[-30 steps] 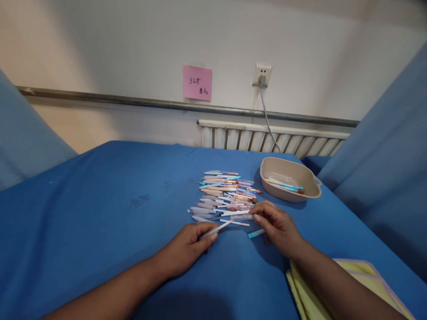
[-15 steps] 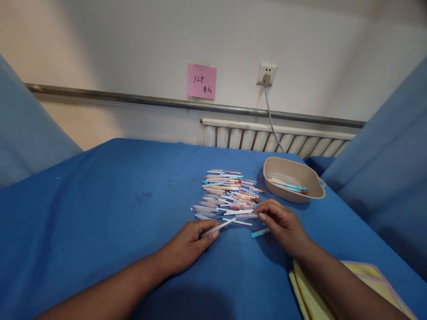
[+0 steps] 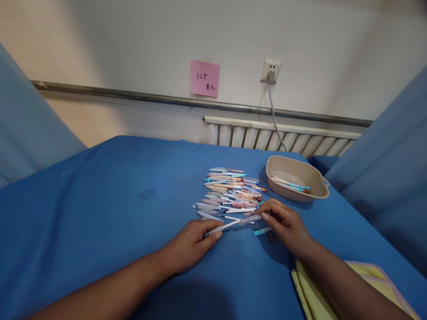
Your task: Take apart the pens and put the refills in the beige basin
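Observation:
Between thumb and fingers, my left hand (image 3: 188,246) pinches a pale pen tip section, from which a white refill (image 3: 231,225) sticks out to the right. My right hand (image 3: 285,224) grips a clear, pinkish patterned pen barrel (image 3: 251,218). The barrel's left end meets the refill's free end; whether the refill is inside it I cannot tell. Just beyond both hands lies a pile of pen parts (image 3: 220,189), with pale tip sections, white refills and patterned barrels. A turquoise pen part (image 3: 261,231) rests on the blue cloth beneath my right hand, beside a small brown piece (image 3: 271,238).
A beige plastic basin (image 3: 289,195) holding several pens stands right of the pile. A folded yellow cloth (image 3: 302,289) lies under my right forearm. The blue-covered table (image 3: 100,200) reaches to the wall, by a white radiator (image 3: 247,135). Blue curtains (image 3: 393,169) hang at both sides.
My right hand has brought the patterned barrel from the near edge of the pile to the refill's end. My left hand keeps its hold, and the refill now points less steeply upward.

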Available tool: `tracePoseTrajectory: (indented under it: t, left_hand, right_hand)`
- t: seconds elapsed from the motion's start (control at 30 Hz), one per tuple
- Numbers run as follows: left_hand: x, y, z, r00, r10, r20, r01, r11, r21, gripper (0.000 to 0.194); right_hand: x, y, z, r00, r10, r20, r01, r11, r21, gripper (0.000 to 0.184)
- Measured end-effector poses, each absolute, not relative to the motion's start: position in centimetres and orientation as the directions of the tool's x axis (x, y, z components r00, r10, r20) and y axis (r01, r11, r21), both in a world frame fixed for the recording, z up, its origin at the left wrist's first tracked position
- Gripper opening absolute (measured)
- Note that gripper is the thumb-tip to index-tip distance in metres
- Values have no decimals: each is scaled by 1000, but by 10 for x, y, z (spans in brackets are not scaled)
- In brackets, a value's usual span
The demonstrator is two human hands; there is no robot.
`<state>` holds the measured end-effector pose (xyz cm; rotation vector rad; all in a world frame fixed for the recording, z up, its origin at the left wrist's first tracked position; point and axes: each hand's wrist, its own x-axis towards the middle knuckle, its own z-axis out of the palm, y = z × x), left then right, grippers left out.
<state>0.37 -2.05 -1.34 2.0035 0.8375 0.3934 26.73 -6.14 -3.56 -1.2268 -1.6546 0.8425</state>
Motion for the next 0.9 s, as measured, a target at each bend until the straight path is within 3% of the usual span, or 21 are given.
tracePoseTrajectory:
  t: [0.13, 0.5, 0.7, 0.9]
  left_hand:
    - [4, -20, -13, 719, 693, -44, 397, -359, 845, 33]
    - [4, -20, -15, 731, 680, -54, 405, -370, 836, 32]
    - [6, -22, -15, 763, 642, -72, 403, -386, 830, 28]
    - [7, -24, -17, 796, 601, -76, 365, -376, 852, 24]
  right_hand:
    - [267, -61, -39, -60, 977, 203, 292, 212, -933, 23]
    - [265, -62, -36, -111, 973, 204, 288, 228, -930, 21]
    - [255, -63, -36, -215, 910, 354, 422, 413, -807, 14]
    - [246, -68, -34, -297, 861, 412, 491, 508, -708, 15]
